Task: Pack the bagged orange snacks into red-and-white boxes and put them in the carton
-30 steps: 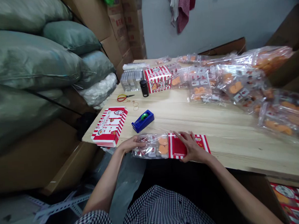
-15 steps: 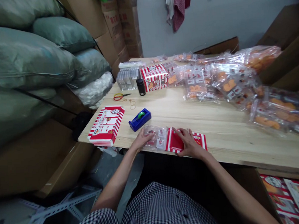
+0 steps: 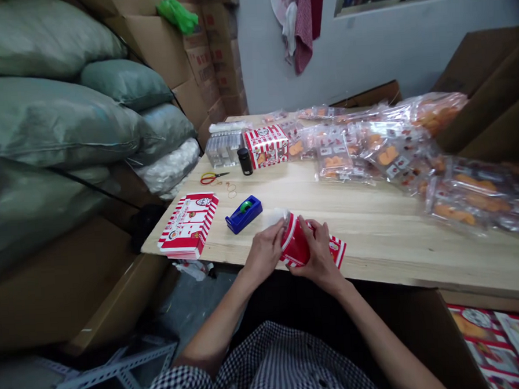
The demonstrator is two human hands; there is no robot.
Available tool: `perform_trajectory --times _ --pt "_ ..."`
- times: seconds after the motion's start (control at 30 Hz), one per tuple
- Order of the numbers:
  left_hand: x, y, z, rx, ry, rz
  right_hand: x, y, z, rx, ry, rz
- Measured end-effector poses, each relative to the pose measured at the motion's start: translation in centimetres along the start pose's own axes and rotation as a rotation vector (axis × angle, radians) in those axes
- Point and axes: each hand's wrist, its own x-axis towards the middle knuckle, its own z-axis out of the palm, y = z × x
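Note:
Both of my hands are at the table's front edge, holding a red-and-white striped carton (image 3: 299, 246) tilted up off the wood. My left hand (image 3: 265, 253) grips its left end, where a bit of clear plastic wrap (image 3: 277, 217) sticks out. My right hand (image 3: 318, 254) wraps around the red middle, with the striped flap (image 3: 337, 251) reaching past it. The biscuit pack inside is mostly hidden by the carton and my fingers.
On the pine table (image 3: 374, 229) lie a stack of flat printed cartons (image 3: 188, 225), a blue tape dispenser (image 3: 243, 214), scissors (image 3: 214, 176), rubber bands (image 3: 231, 189), a black canister (image 3: 244, 161), a standing carton (image 3: 266, 146) and many plastic packs of orange biscuits (image 3: 383, 153). Large sacks (image 3: 55, 118) rise at left.
The clear pack has gone mostly inside the carton. The carton has risen from the table and tilted, and my hands have closed around it. The view has shifted slightly.

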Motion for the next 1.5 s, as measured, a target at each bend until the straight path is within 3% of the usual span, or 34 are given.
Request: perform_trajectory --times 0.1,0.2,0.27,0.3,0.37,0.47,0.63,0.73,0.87,1.1,1.23,1.37,1.5 --pt "0.6 2.3 0.0 0.157 -0.107 0.184 0.0 -0.6 0.1 0.031 0.11 0.08" --pt "0.6 4.2 -0.2 0.299 0.029 0.288 0.0 -1.4 -0.1 0.08 0.258 0.201" --pt "0.1 4.6 0.3 0.254 0.157 0.242 -0.3 -1.9 -0.3 0.111 0.401 0.282" --pt "-0.3 4.6 0.8 0.168 0.163 0.191 -0.5 -2.1 -0.3 0.124 0.466 0.31" --pt "-0.8 3.9 1.9 -0.089 0.058 0.07 -1.1 -2.3 -0.4 0.172 0.527 0.35" --pt "-1.1 2.7 3.0 -0.406 -0.132 -0.042 -1.9 -1.7 -1.1 0.365 0.476 0.414" --pt "-0.7 2.6 3.0 -0.524 -0.234 -0.033 -1.3 -0.4 -3.8 0.798 0.446 0.431" --pt "-0.8 3.3 3.4 -0.56 -0.172 -0.074 -0.7 -0.8 -4.5 1.003 0.542 0.502" --pt "-1.1 3.8 3.9 -0.508 -0.082 -0.126 -0.9 -1.7 -4.5 1.095 0.645 0.544" --pt "-0.2 3.1 5.0 -0.574 0.062 -0.205 -0.4 -1.1 -4.9 1.136 0.656 0.559" --pt "0.3 2.7 5.9 -0.719 0.059 -0.239 0.7 -0.9 -4.8 1.191 0.653 0.563" --pt "-1.7 2.6 5.2 -0.86 -0.003 -0.275 -0.3 -2.6 -5.3 1.253 0.623 0.584" --pt "-6.6 2.3 3.2 -1.073 -0.123 -0.435 -4.3 -5.1 -5.9 1.328 0.463 0.714"
